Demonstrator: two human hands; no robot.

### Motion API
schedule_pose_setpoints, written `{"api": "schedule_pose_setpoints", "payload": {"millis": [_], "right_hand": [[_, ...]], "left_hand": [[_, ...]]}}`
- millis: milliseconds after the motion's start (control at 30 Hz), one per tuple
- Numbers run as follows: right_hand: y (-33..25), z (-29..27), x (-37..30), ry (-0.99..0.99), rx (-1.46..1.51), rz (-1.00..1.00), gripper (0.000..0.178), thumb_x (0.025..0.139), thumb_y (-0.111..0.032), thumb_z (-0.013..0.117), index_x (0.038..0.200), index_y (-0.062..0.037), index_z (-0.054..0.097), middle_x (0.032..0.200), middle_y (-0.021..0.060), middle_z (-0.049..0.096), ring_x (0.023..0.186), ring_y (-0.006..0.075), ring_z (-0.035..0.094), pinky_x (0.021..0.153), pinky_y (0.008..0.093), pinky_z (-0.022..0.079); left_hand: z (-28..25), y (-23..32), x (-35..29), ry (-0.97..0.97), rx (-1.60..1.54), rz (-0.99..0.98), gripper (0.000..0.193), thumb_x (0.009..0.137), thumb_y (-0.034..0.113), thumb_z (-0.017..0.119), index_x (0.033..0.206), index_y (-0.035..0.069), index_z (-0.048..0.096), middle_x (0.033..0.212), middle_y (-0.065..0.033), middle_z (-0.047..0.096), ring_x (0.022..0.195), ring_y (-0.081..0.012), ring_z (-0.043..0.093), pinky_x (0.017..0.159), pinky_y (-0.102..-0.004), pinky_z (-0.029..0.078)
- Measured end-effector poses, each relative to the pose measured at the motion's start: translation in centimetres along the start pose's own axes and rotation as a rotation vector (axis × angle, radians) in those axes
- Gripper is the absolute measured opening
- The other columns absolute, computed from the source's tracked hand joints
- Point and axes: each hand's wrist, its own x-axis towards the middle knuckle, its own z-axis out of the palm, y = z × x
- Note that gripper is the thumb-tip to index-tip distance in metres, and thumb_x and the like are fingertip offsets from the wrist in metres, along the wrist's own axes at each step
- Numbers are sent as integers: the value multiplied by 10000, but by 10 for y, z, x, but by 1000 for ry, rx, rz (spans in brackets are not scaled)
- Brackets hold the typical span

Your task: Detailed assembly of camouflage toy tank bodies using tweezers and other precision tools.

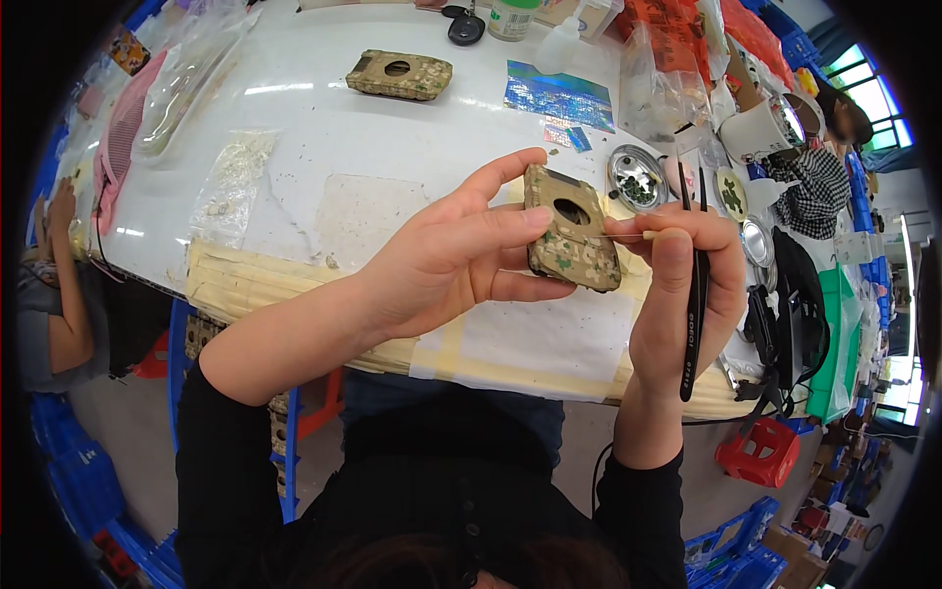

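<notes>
Currently, the left hand holds a camouflage-patterned shell above the surface, fingers gripping its edges, while the right hand pinches a thin needle-like tool near the shell's opening (black tweezers tucked alongside, tips up).

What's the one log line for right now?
left hand: holds camouflage hull | right hand: holds black tweezers, thin tool pointed at hull | second hull: on white table

Lettering in our view
We make out pale letters and digits along the black tweezers, right of centre; print on the green-and-white bottle, top edge, is too small.
</notes>
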Motion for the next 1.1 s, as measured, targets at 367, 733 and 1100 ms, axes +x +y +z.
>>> {"api": "schedule_pose_setpoints", "payload": {"millis": [367, 733, 1100], "right_hand": [[17, -38, -5, 73, -819, -311, 95, 765, -22, 699, 799, -24, 611, 717, 61, 562, 634, 184, 500, 573, 281, 388], [12, -56, -25, -33, -706, -89, 348, 841, -84, 640, 1161, 6, 536, 908, 128, 612, 883, 240, 583, 798, 313, 439], [15, -103, -80, -141, -31, 394, 234, 843, 3, 623, 1056, 86, 570, 979, 141, 632, 931, 214, 638, 838, 296, 491]], "left_hand": [[-1, -1, 1, 99, 91, 108, 569, 957, 179, 362, 1444, 53, 96, 1351, -169, 403, 1172, -293, 520, 949, -366, 499], [-7, 0, 5, 162, 69, 150, 524, 952, 205, 350, 1413, 11, 194, 1287, -260, 442, 1160, -410, 498, 901, -315, 539], [-14, -1, 5, 144, 25, 117, 544, 959, 219, 339, 1419, -19, 174, 1334, -319, 359, 1206, -424, 444, 916, -309, 529]]}}
